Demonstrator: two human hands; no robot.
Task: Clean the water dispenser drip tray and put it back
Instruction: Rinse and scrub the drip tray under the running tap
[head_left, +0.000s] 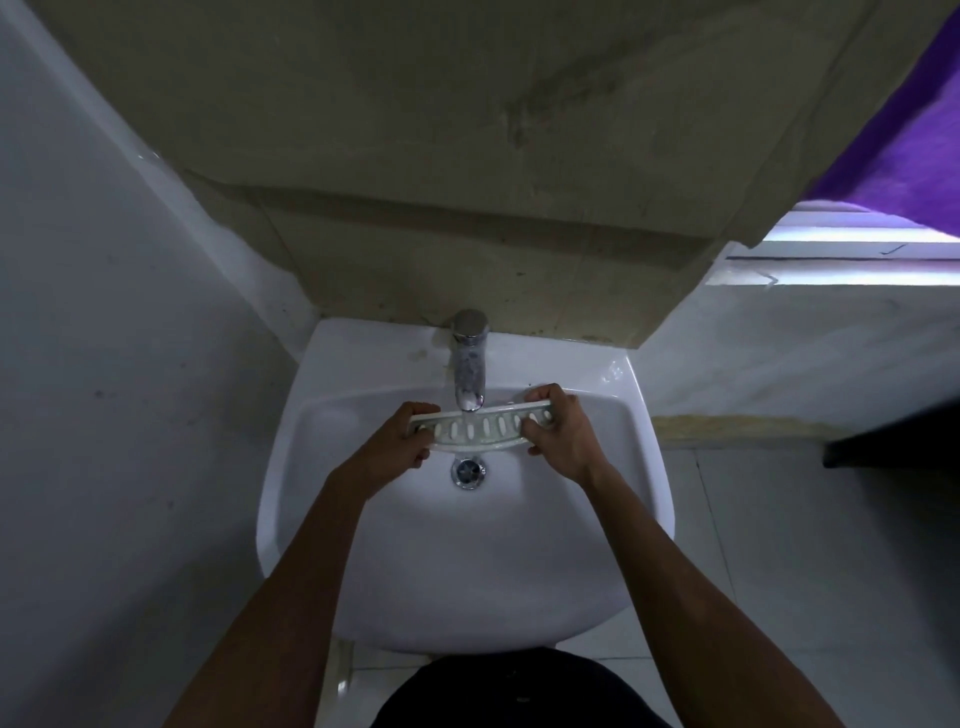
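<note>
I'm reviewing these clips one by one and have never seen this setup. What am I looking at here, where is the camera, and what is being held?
There is no machine: a person works with bare hands. The single picture comes from a camera worn on the head, looking down along both arms. Below is a white wash basin with a chrome tap and a drain. The left hand and right hand each hold one end of a slotted white drip tray, keeping it level just under the tap's spout, above the drain. A purple cloth hangs at the upper right. Whether water is running is hard to tell.
</note>
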